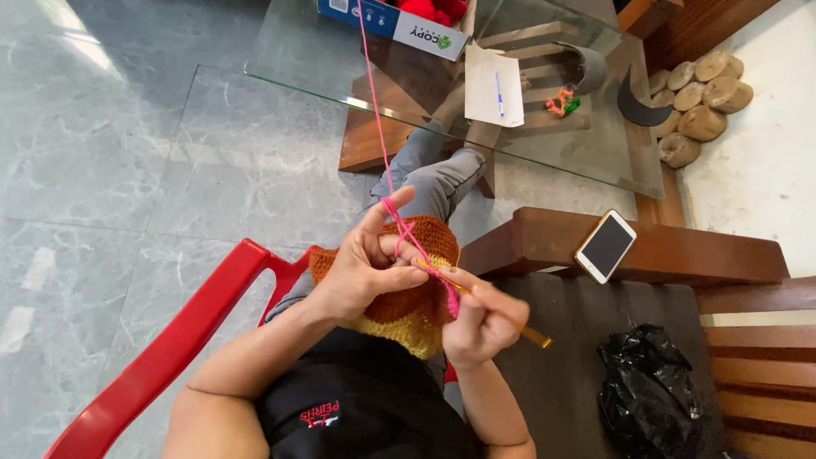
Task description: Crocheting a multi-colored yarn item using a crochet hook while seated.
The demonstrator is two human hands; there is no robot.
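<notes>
Black cloth of my shirt (357, 416) fills the bottom of the view, and just beyond it both my hands meet over the crochet piece (416, 319) on my lap. This piece is my landmark: it has a yellow band toward me and an orange band on its far side, so a good part looks worked already, though I cannot tell how much is left. My left hand (365, 272) sits on its left side, fingers curled and pinching the pink yarn (393, 212), which loops over my forefinger and runs up and away from the piece to a blue box (395, 21) on the glass table (255, 127). My right hand (480, 323) is at the piece's right edge, clenched around the golden hook (510, 321), its tip buried in the stitches. A new pink row seems barely begun.

Left of the piece runs the red chair arm (187, 331), close to my elbow. Right of it a wooden armrest carries a phone (605, 246), and a black bag (650, 387) lies on the seat beyond, leaving my right elbow some room. Ahead, the table edge stands over my knees.
</notes>
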